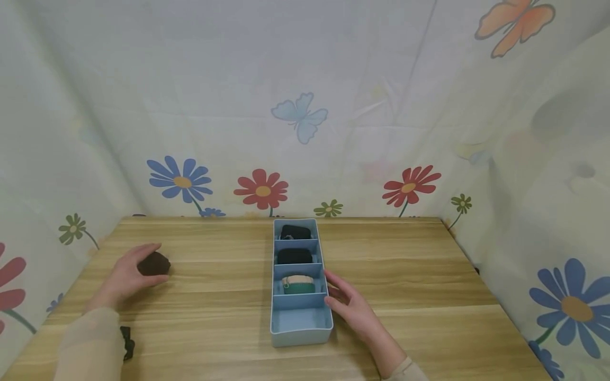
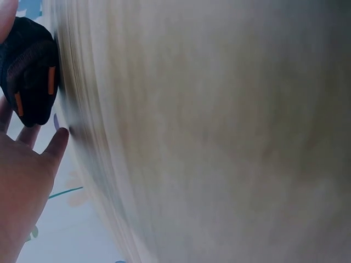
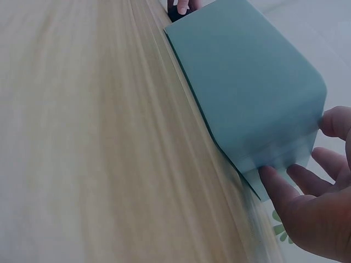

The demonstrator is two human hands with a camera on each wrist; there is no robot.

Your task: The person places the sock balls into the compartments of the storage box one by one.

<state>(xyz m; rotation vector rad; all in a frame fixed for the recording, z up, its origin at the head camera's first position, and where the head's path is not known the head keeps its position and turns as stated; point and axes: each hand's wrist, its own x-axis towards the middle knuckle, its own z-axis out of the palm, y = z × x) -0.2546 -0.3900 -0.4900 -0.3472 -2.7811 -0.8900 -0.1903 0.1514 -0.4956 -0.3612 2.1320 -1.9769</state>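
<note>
On the left of the table, my left hand (image 1: pixel 127 272) grips a dark soft bundle (image 1: pixel 154 264) between thumb and fingers. The left wrist view shows two orange strips on this black bundle (image 2: pixel 32 71); its exact kind cannot be told. My right hand (image 1: pixel 351 306) rests its fingertips against the right side of a light blue divided box (image 1: pixel 301 338). From the right wrist, extended fingers (image 3: pixel 274 183) touch the box's outer wall (image 3: pixel 247 76). Inside the box, two compartments hold black bundles (image 1: pixel 295 233), and a third holds a green and beige rolled band (image 1: pixel 298 284). The nearest compartment (image 1: pixel 301 319) is bare.
A small black bow-shaped item (image 1: pixel 127 343) lies beside my left forearm. The wood-grain table (image 1: pixel 224 317) ends at a flower-printed curtain (image 1: pixel 305 169) at the back and sides.
</note>
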